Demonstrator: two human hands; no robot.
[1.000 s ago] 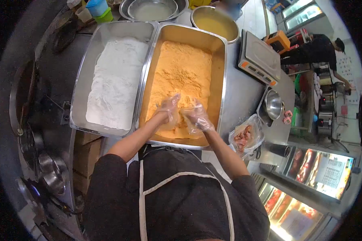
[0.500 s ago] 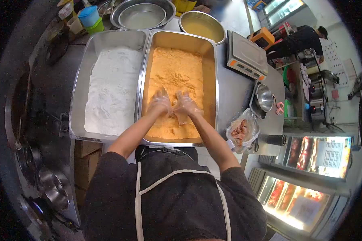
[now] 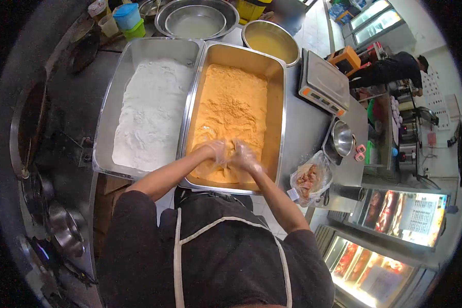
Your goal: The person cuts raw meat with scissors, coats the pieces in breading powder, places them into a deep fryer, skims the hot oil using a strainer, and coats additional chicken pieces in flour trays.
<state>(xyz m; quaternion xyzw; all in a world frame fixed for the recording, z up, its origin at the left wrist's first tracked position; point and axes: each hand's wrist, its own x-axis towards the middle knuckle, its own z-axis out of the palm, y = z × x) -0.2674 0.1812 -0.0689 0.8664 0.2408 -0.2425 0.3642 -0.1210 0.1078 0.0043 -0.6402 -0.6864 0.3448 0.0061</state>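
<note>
A deep metal tray [image 3: 281,118] holds orange powder [image 3: 236,90], lumpy in the middle. My left hand [image 3: 216,150], in a clear plastic glove, is in the near half of the tray with its fingers curled inward. Facing it, my right hand [image 3: 245,156] is gloved too, fingers bent down at the powder. Whatever lies between or under the fingers is coated orange, and I cannot make out its kind. Alongside on the left stands a second metal tray [image 3: 103,123] of white powder [image 3: 151,113].
Behind the trays are nested metal bowls [image 3: 196,23] and a bowl of yellowish liquid [image 3: 270,42]. On the right are a scale [image 3: 323,82], a small metal bowl [image 3: 342,137] and a plastic bag of raw meat [image 3: 309,179]. Another person [image 3: 392,72] stands at the far counter.
Both hands have moved nearer to my body within the orange powder, and their fingers have curled in. My view has shifted slightly, moving the trays to the right in it.
</note>
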